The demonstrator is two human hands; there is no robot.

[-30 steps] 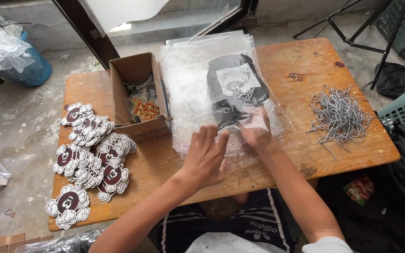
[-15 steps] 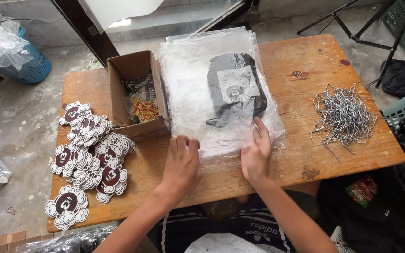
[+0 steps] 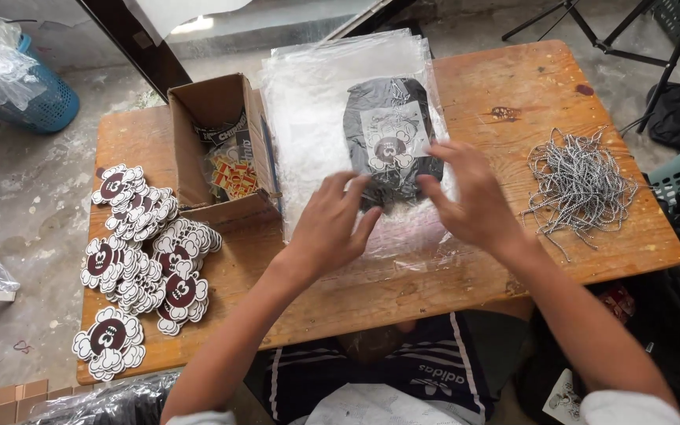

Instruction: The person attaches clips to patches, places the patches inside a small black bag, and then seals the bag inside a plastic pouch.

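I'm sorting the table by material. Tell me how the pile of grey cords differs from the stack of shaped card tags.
The grey cords lie right of the hands as a loose, tangled heap of thin speckled strands; the card tags lie at the left edge in overlapping flat stacks. The cords are plain grey, the tags dark brown with white scalloped borders. Both rest on the wooden table, untouched by either hand.

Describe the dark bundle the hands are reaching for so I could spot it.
On the wooden table, a stack of clear plastic bags lies beside an open cardboard box. On that stack, beyond both hands, sits the dark folded bundle, the only black item there, with a white tag on top.
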